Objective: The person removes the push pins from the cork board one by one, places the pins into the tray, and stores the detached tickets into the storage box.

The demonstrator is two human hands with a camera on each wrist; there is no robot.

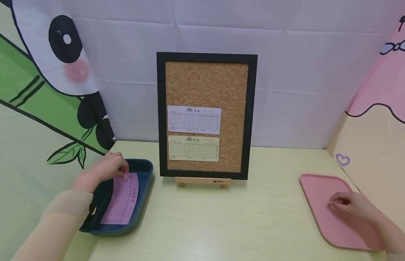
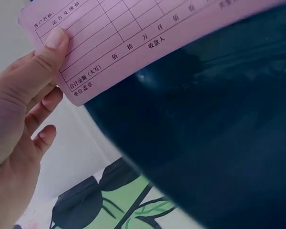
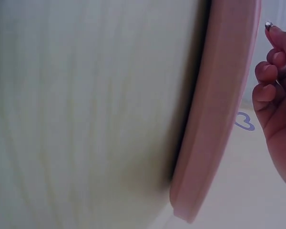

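At the left, my left hand (image 1: 115, 166) pinches one end of a pink receipt slip (image 1: 125, 203) between thumb and fingers. The slip extends over the dark blue tray (image 1: 145, 188); in the left wrist view, its printed side (image 2: 109, 38) shows. Over the pink tray (image 1: 315, 195) at the right, my right hand (image 1: 351, 204) pinches a small silver thumbtack (image 3: 269, 25) between thumb and finger. Between the hands stands a black-framed cork board (image 1: 205, 83). A white receipt slip (image 1: 194, 120) and, below it, a pale yellow one (image 1: 193, 148) are on the cork.
The board rests upright on a small wooden stand (image 1: 203, 180) on the light wooden table (image 1: 235, 221). A white cloth backdrop (image 1: 287, 72) hangs behind it. Printed side panels, the left with a panda (image 1: 65, 40), border the table.
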